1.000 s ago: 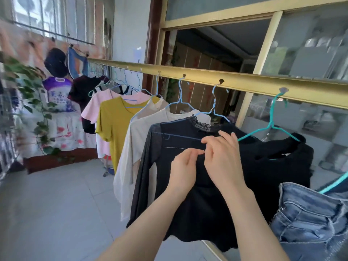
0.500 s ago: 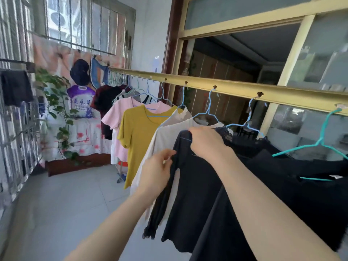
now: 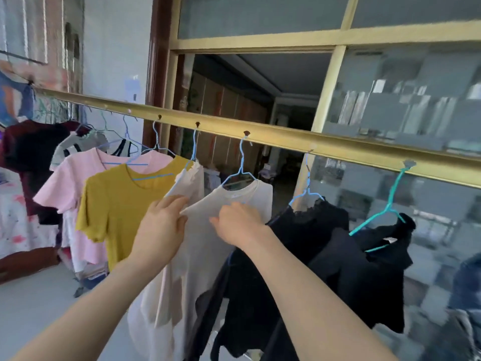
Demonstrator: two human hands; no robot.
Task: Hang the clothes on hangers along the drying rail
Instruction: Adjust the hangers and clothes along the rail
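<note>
A gold drying rail (image 3: 286, 138) runs across the view with clothes on hangers. From the left hang a dark top (image 3: 28, 144), a pink T-shirt (image 3: 70, 183), a yellow T-shirt (image 3: 114, 204), two cream tops (image 3: 234, 199), a black lace top (image 3: 307, 230) on a blue hanger and a black garment (image 3: 369, 261) on a teal hanger (image 3: 390, 204). My left hand (image 3: 160, 227) holds the shoulder edge of the right cream top, fingers fairly straight. My right hand (image 3: 238, 224) grips the same top's shoulder fabric.
An open doorway (image 3: 260, 113) and glass panels in yellow frames (image 3: 328, 100) lie behind the rail. Jeans (image 3: 466, 290) show at the right edge. Patterned cloth (image 3: 15, 217) hangs at the far left above a grey tiled floor (image 3: 31, 308).
Both hands have left the black lace top and shifted left onto the cream top. The view has swung right along the rail.
</note>
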